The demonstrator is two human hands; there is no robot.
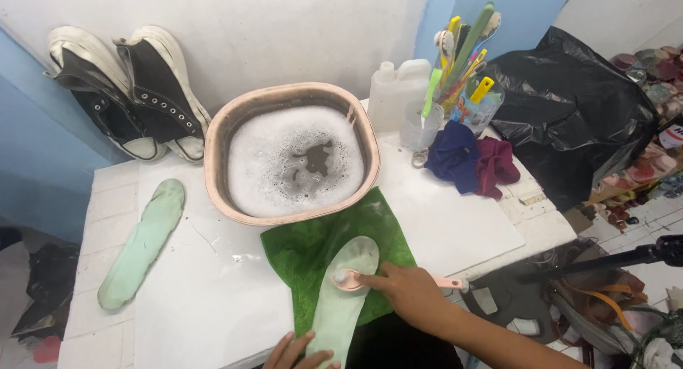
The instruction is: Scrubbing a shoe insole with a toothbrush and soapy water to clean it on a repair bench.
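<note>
A pale green insole lies lengthwise on a green cloth at the table's front edge. My right hand grips a pink brush, whose soapy head rests on the upper part of the insole. Pressing on the insole's near end, my left hand has its fingers spread flat. A second pale green insole lies apart on the left of the white table. Just behind the cloth stands a tan basin full of foamy water.
Two black-and-white sneakers lean against the wall at the back left. A white plastic jug, a cup of brushes, blue and maroon rags and a black plastic bag crowd the back right. Clutter lies on the floor at right.
</note>
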